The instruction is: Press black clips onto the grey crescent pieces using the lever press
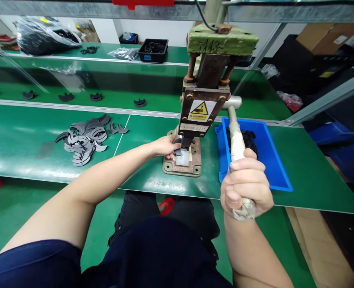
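A small hand press [206,76] with a green top block and a yellow warning label stands on the green table. My right hand [245,185] is wrapped around the taped end of its lever [235,136], which slopes down toward me. My left hand [166,145] reaches to the press base plate [183,163] and pinches a dark grey crescent-shaped piece [178,152] lying under the ram. A pile of several matching grey crescent pieces [85,138] lies on the table to the left.
A blue bin [269,160] holding dark parts sits right of the press. Behind runs a conveyor belt carrying single crescent pieces [140,103]. A black tray [153,50] and plastic bags [45,36] rest on the far shelf. Blue crates [345,140] stand at the right.
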Motion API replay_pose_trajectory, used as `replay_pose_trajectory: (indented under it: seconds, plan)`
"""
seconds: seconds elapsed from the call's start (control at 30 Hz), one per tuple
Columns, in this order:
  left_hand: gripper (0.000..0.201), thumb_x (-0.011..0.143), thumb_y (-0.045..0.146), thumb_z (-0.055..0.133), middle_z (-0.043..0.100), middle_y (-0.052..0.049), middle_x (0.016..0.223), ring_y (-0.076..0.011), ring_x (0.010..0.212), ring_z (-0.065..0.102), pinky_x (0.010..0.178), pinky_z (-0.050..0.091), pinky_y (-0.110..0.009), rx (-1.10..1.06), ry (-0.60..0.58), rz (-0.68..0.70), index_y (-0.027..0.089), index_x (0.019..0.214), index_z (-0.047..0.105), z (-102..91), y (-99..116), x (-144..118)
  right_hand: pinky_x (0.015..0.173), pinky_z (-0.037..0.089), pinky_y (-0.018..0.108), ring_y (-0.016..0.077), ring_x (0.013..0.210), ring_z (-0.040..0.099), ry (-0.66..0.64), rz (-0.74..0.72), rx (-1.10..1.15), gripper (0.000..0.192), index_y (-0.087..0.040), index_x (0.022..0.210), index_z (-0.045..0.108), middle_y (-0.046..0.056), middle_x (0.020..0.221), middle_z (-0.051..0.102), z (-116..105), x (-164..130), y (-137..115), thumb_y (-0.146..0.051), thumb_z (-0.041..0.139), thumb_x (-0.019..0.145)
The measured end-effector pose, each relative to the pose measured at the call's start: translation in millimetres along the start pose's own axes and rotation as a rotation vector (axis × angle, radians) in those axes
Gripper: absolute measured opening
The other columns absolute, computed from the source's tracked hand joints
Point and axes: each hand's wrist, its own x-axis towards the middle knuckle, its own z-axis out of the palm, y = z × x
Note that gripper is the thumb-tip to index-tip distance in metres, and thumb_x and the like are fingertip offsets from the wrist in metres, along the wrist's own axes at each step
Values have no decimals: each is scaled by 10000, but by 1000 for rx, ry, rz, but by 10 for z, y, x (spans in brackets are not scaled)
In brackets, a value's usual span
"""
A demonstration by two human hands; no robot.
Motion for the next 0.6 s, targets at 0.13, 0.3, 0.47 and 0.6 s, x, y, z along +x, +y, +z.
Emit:
replay_pose_trajectory:
  seconds: [0.13,0.3,0.47,0.6]
  plan:
    - [406,954,546,768,751,-60,815,-130,569,679,510,498,-218,-54,-75,106,188,1059,607,-80,-101,-174,1141,564,591,171,923,720,-23,6,2,331,-246,670,571,-58,735,668,-35,7,8,-396,717,927]
    - [332,958,488,706,790,-112,1077,-222,942,732,825,587,-326,417,351,187,185,1092,708,-1053,-268,-297,1103,569,614,176,856,694,33,-18,7,348,-254,649,565,-50,674,628,-2,-2,50,-411,712,923]
    - [571,963,584,606,628,-202,1525,-428,1478,462,1218,376,-591,1095,711,-133,174,1346,713,-2249,-541,-326,1079,574,646,179,827,678,42,-37,-8,336,-264,659,560,-49,653,596,27,-10,71,-415,702,924]
    - [873,867,828,580,474,-236,1665,-501,1556,306,1217,284,-715,1229,579,-256,165,1430,658,-2450,-712,-329,1074,568,637,179,823,676,61,-35,-3,348,-257,645,549,-45,647,589,23,-13,69,-408,704,917]
